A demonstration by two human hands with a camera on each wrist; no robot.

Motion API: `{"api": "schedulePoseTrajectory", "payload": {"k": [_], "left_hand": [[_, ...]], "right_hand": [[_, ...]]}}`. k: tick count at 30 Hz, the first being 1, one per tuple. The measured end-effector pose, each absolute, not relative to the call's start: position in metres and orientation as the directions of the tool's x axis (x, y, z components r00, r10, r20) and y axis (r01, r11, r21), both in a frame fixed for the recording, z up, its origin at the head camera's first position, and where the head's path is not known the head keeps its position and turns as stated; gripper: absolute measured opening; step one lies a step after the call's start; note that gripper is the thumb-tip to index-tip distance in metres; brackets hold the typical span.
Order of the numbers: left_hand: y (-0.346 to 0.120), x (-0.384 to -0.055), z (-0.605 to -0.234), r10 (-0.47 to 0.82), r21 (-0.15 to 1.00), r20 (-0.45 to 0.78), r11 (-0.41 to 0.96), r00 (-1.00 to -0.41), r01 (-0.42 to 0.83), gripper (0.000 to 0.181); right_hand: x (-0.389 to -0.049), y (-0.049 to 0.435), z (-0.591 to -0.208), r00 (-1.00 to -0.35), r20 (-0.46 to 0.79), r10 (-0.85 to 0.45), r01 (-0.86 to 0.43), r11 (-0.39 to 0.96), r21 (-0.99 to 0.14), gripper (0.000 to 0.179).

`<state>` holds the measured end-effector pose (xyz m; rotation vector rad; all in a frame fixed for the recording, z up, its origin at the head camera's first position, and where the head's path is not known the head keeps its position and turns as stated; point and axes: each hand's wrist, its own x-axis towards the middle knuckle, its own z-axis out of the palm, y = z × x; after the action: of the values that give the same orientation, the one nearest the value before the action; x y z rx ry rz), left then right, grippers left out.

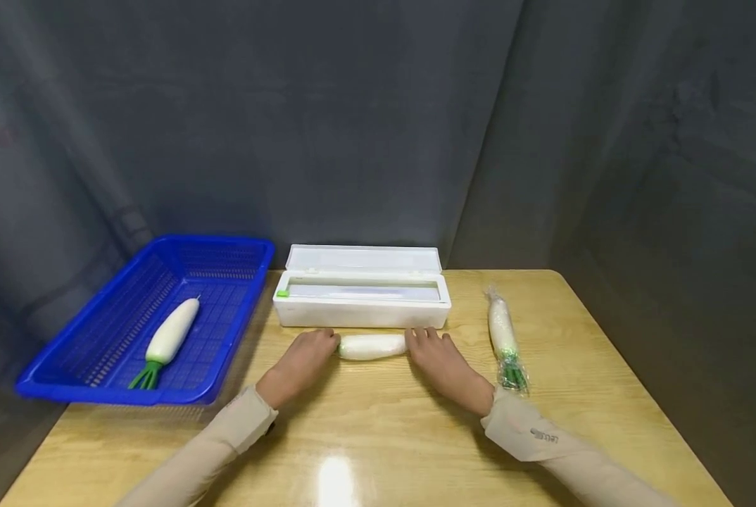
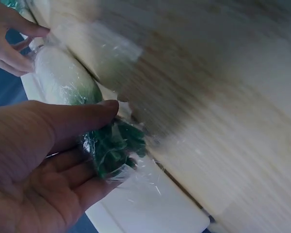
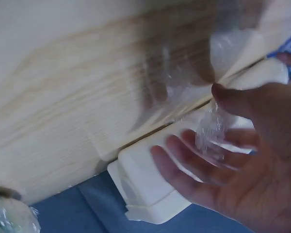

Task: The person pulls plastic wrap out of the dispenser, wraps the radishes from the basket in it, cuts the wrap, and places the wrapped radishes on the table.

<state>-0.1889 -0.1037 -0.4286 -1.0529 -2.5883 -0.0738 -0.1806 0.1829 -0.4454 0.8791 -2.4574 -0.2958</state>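
A white radish (image 1: 372, 346) wrapped in clear plastic film lies across the table between the two hands, in front of the white film box. My left hand (image 1: 308, 355) holds its leafy end; in the left wrist view the thumb lies over the film-covered green leaves (image 2: 114, 145), with fingers beneath. At the other end, my right hand (image 1: 438, 359) holds the tip. The right wrist view shows the bunched plastic film (image 3: 211, 128) between thumb and fingers, the fingers loosely bent. Loose film (image 2: 116, 43) spreads over the table side of the radish.
The film box (image 1: 362, 313) stands behind the hands, lid raised, a green slider at its left. To the left, a blue basket (image 1: 238, 352) contains an unwrapped radish (image 1: 174, 331). Another wrapped radish (image 1: 502, 331) lies at the right. Dark curtains hang behind the wooden table (image 1: 403, 451).
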Motion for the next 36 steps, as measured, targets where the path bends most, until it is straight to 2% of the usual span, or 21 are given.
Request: {"api": "schedulePoseTrajectory", "payload": {"k": [6,9,11,14,17,21,23,29,32,36], "left_hand": [[-0.107,-0.188,-0.423,0.694,-0.016,0.257,0.699,-0.672,0.715,0.023],[-0.106,-0.186,-0.424,0.682,-0.06,0.271,0.717,-0.68,0.695,0.023],[-0.104,-0.185,-0.425,0.661,-0.131,0.32,0.741,-0.679,0.659,0.025],[-0.1,-0.184,-0.429,0.626,-0.222,0.405,0.774,-0.667,0.592,0.029],[-0.096,-0.184,-0.431,0.61,-0.261,0.443,0.788,-0.657,0.557,0.029],[-0.094,-0.184,-0.432,0.616,-0.266,0.418,0.786,-0.668,0.558,0.025],[-0.094,-0.184,-0.431,0.619,-0.26,0.393,0.784,-0.68,0.563,0.023],[-0.096,-0.179,-0.423,0.612,-0.152,0.319,0.787,-0.724,0.598,0.02],[-0.094,-0.175,-0.418,0.611,-0.045,0.302,0.776,-0.732,0.629,0.018],[-0.092,-0.173,-0.411,0.606,0.149,0.233,0.751,-0.761,0.644,0.018]], "right_hand": [[-0.185,0.18,-0.447,-0.602,0.404,-0.689,-0.523,0.722,0.452,0.02],[-0.191,0.182,-0.443,-0.564,0.363,-0.742,-0.552,0.665,0.502,0.017],[-0.195,0.186,-0.438,-0.55,0.32,-0.772,-0.597,0.631,0.496,0.017],[-0.2,0.193,-0.428,-0.561,0.245,-0.791,-0.683,0.609,0.404,0.016],[-0.203,0.199,-0.42,-0.579,0.205,-0.789,-0.751,0.614,0.245,0.016],[-0.203,0.204,-0.417,-0.569,0.223,-0.792,-0.794,0.6,0.104,0.012],[-0.2,0.205,-0.416,-0.562,0.247,-0.789,-0.798,0.596,0.087,0.014],[-0.191,0.197,-0.414,-0.607,0.311,-0.731,-0.762,0.647,0.036,0.057],[-0.187,0.191,-0.412,-0.687,0.353,-0.635,-0.686,0.727,-0.025,0.056],[-0.18,0.189,-0.409,-0.779,0.434,-0.452,-0.551,0.825,-0.128,0.037]]}}
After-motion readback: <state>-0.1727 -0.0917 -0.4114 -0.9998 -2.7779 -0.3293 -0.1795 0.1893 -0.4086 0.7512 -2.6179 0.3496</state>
